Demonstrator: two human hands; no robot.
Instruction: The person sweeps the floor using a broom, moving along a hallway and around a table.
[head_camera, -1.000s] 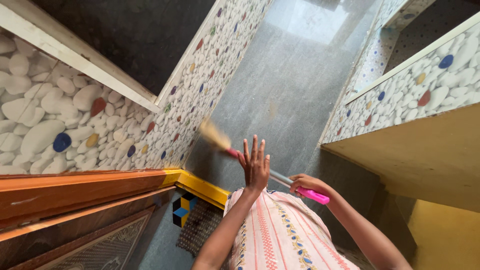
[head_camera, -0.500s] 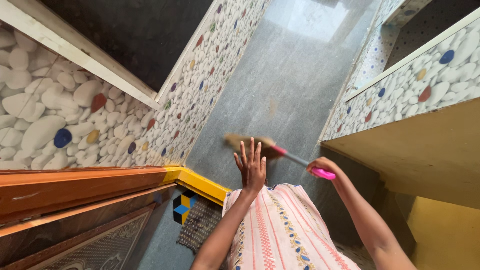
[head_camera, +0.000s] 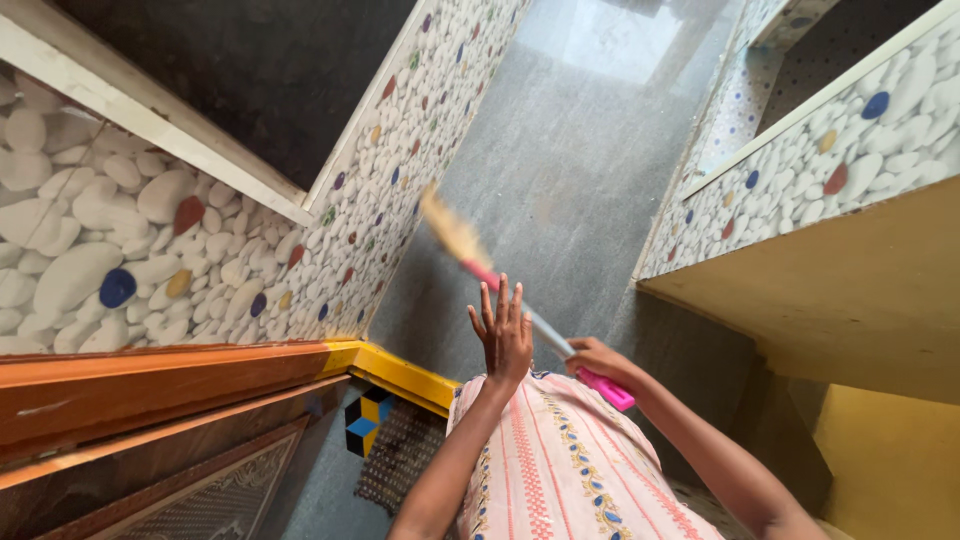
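Broom (head_camera: 520, 300) head swings left toward pebble wall (head_camera: 200, 240); right hand (head_camera: 597, 360) clamped on pink handle, left hand (head_camera: 505, 335) open, empty.

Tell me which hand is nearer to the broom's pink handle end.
Right. The right hand grips the broom at its pink handle end. The left hand is raised open, fingers spread, in front of the grey shaft, farther up towards the bristles and holding nothing.

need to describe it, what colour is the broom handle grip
Bright pink grip, held in the right hand; the head view shows it best.
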